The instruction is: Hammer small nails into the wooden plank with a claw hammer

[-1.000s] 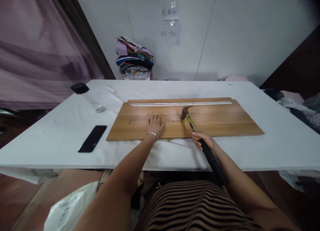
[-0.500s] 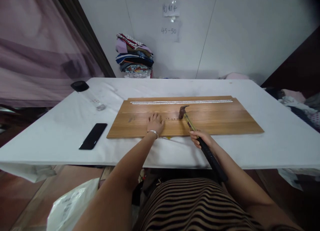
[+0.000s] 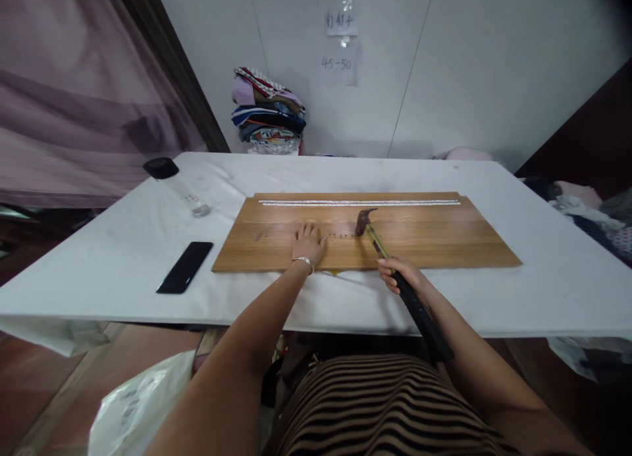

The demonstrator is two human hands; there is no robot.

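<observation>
My left hand (image 3: 309,242) lies flat on a wooden board (image 3: 429,242), fingers spread, beside the left end of a row of small nails (image 3: 340,235) in the board. In my right hand (image 3: 399,272) is a claw hammer (image 3: 419,318), gripped partway along its handle. Its rusty head is at the right end of the nail row; whether it touches a nail I cannot tell. A few loose nails (image 3: 261,234) lie on the board to the left of my left hand. Two thin white strips (image 3: 360,202) run along the board's far side.
A white-covered table (image 3: 553,291) carries the board. A black phone (image 3: 185,267) lies left of it, and behind that a clear bottle with a black lid (image 3: 161,168) lies on its side. Folded clothes (image 3: 269,114) are stacked by the wall, below paper signs (image 3: 338,64).
The whole view has shifted slightly. The hammer head sits at nearly the same spot over the nail row, and my left hand has stayed in place on the board.
</observation>
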